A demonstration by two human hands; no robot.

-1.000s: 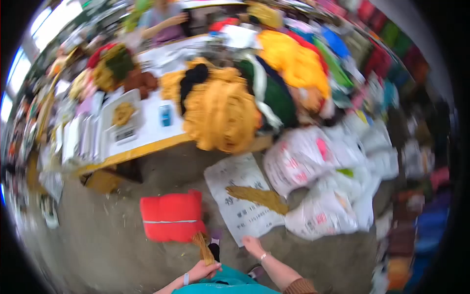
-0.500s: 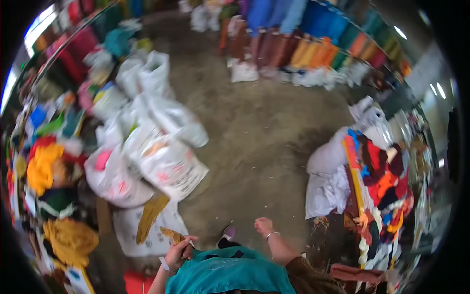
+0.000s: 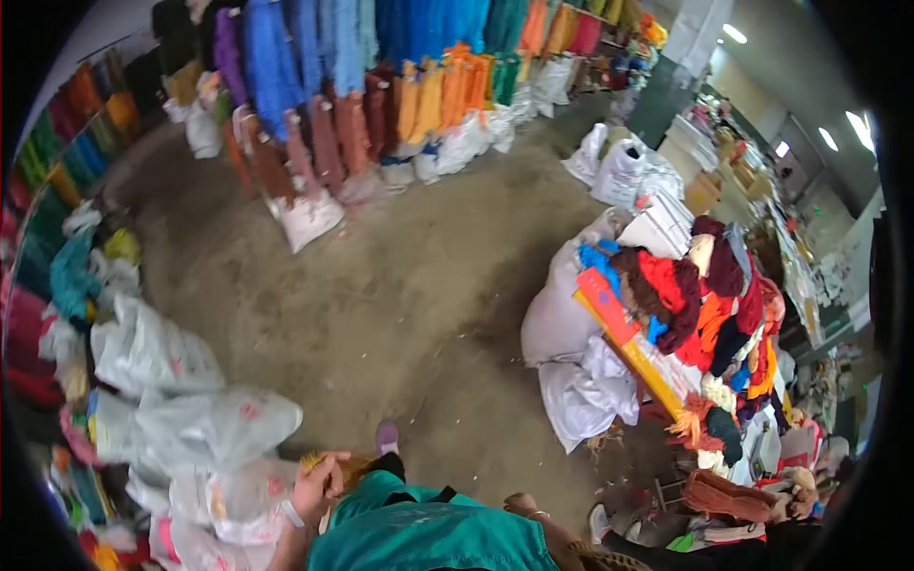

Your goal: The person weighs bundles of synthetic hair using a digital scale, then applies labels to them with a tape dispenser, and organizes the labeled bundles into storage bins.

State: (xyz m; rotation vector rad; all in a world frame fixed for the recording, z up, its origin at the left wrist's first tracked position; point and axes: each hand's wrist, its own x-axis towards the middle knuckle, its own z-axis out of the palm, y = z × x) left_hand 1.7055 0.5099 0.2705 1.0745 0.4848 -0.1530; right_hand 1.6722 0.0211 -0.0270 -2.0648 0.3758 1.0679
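Note:
My left hand (image 3: 319,483) is in front of my teal apron (image 3: 428,542), fingers closed around a mustard-yellow hank of yarn (image 3: 356,468). Part of the hank shows past the fingers and part hangs beside the apron. To the right of the apron is my right hand (image 3: 521,502), low and close to my body, with its fingers curled in. Nothing shows in it. My shoe (image 3: 387,436) stands on the concrete floor between the hands.
White plastic sacks (image 3: 219,428) crowd the left. On the right, a table (image 3: 633,376) carries a heap of colourful yarn (image 3: 709,305), with a stuffed sack (image 3: 562,295) against it. Hanging yarn hanks (image 3: 438,95) line the back. A grey shoe (image 3: 598,522) and dark trouser leg are at lower right.
The view has swung right, so the sacks sit farther left and the yarn table shows more fully. My right hand has dropped closer to my body. The yellow hank stays in my left hand.

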